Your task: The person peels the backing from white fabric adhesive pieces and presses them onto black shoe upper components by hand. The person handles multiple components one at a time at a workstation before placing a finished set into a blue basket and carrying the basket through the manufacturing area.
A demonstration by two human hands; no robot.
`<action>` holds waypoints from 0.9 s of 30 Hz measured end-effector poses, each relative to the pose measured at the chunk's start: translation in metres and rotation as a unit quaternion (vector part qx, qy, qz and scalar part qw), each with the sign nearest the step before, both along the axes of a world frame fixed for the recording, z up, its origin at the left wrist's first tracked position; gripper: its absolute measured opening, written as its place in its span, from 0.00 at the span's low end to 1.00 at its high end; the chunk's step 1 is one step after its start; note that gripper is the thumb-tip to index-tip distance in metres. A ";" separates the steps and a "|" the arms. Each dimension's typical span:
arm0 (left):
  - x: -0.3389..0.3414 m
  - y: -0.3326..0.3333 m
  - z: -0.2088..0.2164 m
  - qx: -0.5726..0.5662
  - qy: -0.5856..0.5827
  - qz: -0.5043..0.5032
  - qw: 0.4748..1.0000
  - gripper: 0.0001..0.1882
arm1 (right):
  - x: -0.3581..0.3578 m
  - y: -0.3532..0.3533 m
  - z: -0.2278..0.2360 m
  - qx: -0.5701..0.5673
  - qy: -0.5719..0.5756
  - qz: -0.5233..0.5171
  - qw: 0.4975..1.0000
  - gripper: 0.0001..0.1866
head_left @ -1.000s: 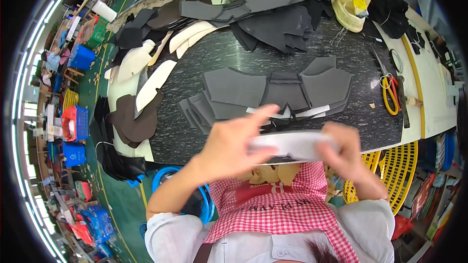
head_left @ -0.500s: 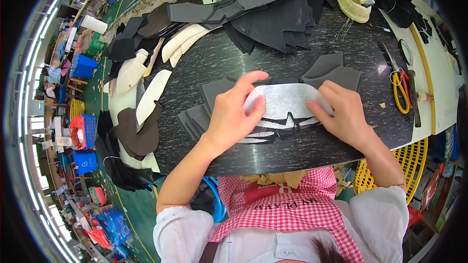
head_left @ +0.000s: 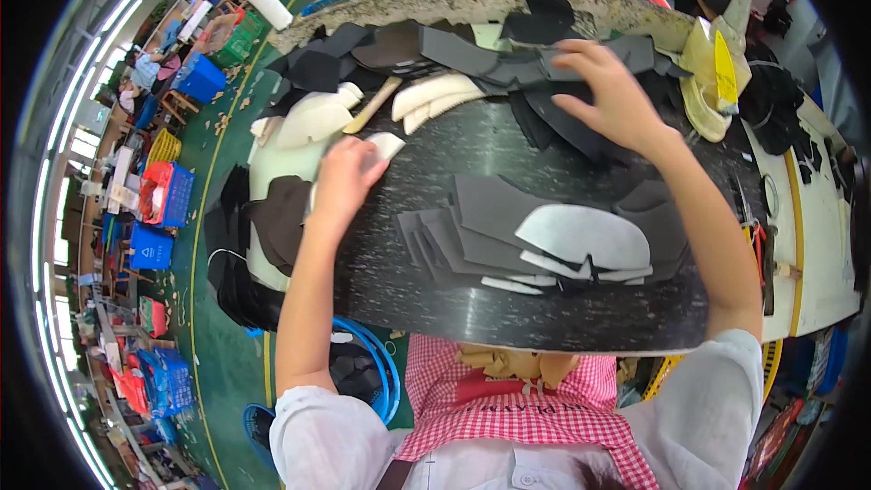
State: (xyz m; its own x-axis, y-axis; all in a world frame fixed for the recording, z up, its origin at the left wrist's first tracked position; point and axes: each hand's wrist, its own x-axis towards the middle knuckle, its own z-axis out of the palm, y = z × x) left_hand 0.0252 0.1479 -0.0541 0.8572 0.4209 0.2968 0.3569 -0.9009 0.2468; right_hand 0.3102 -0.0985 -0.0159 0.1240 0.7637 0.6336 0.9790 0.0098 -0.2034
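My left hand (head_left: 342, 181) is over a white curved piece (head_left: 387, 147) at the table's left side. Its fingers are blurred and partly hidden, so I cannot tell whether they grip the piece. Stretched out toward the far side, my right hand (head_left: 610, 95) is open, fingers apart, above dark grey cut pieces (head_left: 572, 118). Between my forearms lies a silvery-white rounded piece (head_left: 585, 234) with a notched lower edge, resting on fanned grey pieces (head_left: 485, 218). Slim pale strips (head_left: 517, 283) show along its near edge. Neither hand touches this stack.
Toothed cream pieces (head_left: 435, 98) and brown pieces (head_left: 283, 218) lie along the table's left and far edges. Scissors (head_left: 751, 218) are at the right, with a cream holder (head_left: 708, 100) bearing a yellow strip farther back. A blue basket (head_left: 386, 372) stands below the near edge.
Both hands have let go of the silvery-white piece, which stays on the grey stack. The left moved left to a white piece; the right moved away toward the far grey pieces. The view shifted.
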 end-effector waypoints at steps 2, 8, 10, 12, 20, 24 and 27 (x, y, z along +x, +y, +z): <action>0.004 -0.013 0.000 0.027 0.004 -0.023 0.999 0.10 | 0.015 0.033 -0.024 -0.085 0.002 -0.010 0.996 0.23; -0.007 -0.022 0.000 0.051 -0.185 -0.041 0.981 0.12 | -0.002 -0.005 0.006 -0.036 -0.032 -0.028 0.998 0.16; -0.017 -0.027 0.015 0.147 -0.279 -0.075 0.946 0.16 | -0.038 -0.037 0.026 -0.051 -0.112 -0.002 0.992 0.15; -0.018 -0.053 0.034 0.233 -0.291 -0.135 0.918 0.14 | -0.072 -0.090 0.025 -0.116 -0.202 0.049 0.971 0.16; -0.023 -0.145 0.044 0.272 -0.273 -0.267 0.883 0.15 | -0.162 -0.120 0.020 -0.103 0.403 0.084 0.906 0.13; -0.025 -0.175 0.047 0.093 -0.211 -0.308 0.923 0.22 | -0.190 -0.114 0.013 -0.041 0.584 0.105 0.804 0.04; -0.044 -0.164 0.048 -0.429 -0.180 -0.352 0.812 0.23 | -0.199 -0.126 0.000 0.028 0.557 0.143 0.818 0.04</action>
